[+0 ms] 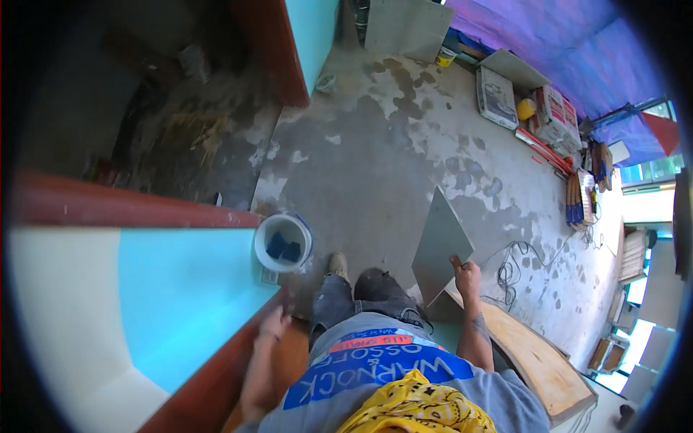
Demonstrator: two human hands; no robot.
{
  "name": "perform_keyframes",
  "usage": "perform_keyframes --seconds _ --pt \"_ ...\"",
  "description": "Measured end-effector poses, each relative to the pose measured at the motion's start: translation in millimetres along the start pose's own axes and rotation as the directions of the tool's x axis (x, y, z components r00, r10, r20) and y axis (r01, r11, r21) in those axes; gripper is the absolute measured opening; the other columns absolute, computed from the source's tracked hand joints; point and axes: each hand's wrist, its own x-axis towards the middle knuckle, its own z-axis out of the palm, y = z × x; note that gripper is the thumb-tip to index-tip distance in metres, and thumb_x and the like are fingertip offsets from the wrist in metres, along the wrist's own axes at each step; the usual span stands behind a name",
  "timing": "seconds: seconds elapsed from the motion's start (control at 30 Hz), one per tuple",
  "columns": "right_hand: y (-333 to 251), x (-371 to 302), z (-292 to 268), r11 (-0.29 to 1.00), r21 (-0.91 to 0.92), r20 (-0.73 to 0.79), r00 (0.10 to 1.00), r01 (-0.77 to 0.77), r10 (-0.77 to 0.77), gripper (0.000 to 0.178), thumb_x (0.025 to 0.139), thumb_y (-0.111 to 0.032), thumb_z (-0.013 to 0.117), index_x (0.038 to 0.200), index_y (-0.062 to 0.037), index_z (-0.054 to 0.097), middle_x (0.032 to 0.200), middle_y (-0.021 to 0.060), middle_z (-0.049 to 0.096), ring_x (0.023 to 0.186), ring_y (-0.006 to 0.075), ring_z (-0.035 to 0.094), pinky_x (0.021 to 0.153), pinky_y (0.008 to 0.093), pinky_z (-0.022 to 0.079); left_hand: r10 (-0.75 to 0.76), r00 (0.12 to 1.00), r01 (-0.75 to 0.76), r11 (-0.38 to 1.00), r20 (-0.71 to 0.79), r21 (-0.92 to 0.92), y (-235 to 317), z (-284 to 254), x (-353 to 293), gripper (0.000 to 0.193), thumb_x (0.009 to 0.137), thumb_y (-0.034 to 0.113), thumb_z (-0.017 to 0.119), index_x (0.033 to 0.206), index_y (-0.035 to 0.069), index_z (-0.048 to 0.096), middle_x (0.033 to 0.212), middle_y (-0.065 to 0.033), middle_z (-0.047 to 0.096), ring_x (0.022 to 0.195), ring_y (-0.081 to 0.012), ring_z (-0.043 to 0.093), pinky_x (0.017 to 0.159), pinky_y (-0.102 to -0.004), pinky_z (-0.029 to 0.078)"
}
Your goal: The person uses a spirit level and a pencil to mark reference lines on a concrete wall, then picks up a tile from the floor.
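Observation:
My right hand (467, 276) grips the near edge of a large grey square tile (440, 244) and holds it tilted above the concrete floor. The tile's far corner points away from me. My left hand (273, 326) hangs blurred at my side next to the dark red door frame (216, 375), with nothing visible in it. My legs and a shoe (337, 264) stand between the two hands.
A white bucket (283, 242) holding blue objects sits on the floor by the turquoise wall corner (188, 289). A wooden board (538, 361) lies at my right beside coiled cables (511, 270). Stacked tile boxes (498, 97), a yellow container and tools line the far right wall. A doorway opens at the left.

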Motion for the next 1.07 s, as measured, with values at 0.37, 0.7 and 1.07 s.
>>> perform_keyframes --seconds 0.37,0.7,1.07 --pt "-105.2 185.4 -36.0 0.966 -0.017 0.050 0.965 0.259 -0.258 0.026 0.083 -0.030 0.067 0.094 -0.0069 0.068 0.081 0.0194 0.064 0.078 0.0400 0.062 0.064 0.0420 0.048 0.964 0.266 -0.815 0.222 0.004 0.534 525.3 -314.0 198.5 0.072 0.076 0.034 0.071 0.136 0.009 0.041 0.131 -0.0167 0.048 0.124 -0.0331 0.043 0.102 -0.0445 0.035" --pt "-307.1 415.9 -85.6 0.867 0.052 0.203 0.845 0.495 -0.495 0.026 0.082 -0.032 0.067 0.099 -0.0126 0.067 0.084 0.0143 0.064 0.077 0.0373 0.061 0.064 0.0436 0.048 0.840 0.464 -0.731 0.183 0.282 0.657 684.4 -387.6 348.6 0.032 0.076 0.035 0.070 0.096 0.011 0.061 0.092 -0.0064 0.061 0.095 -0.0268 0.058 0.082 -0.0429 0.046" --pt "-433.6 665.5 -78.4 0.799 0.039 0.246 0.770 0.599 -0.589 0.037 0.072 -0.012 0.068 0.109 -0.0152 0.065 0.104 0.0107 0.066 0.095 0.0313 0.062 0.082 0.0402 0.051 0.949 0.237 -0.785 0.061 0.207 0.616 792.8 -560.8 461.7 0.015 0.075 0.023 0.067 0.078 0.010 0.059 0.078 -0.0061 0.056 0.079 -0.0247 0.058 0.065 -0.0369 0.049"
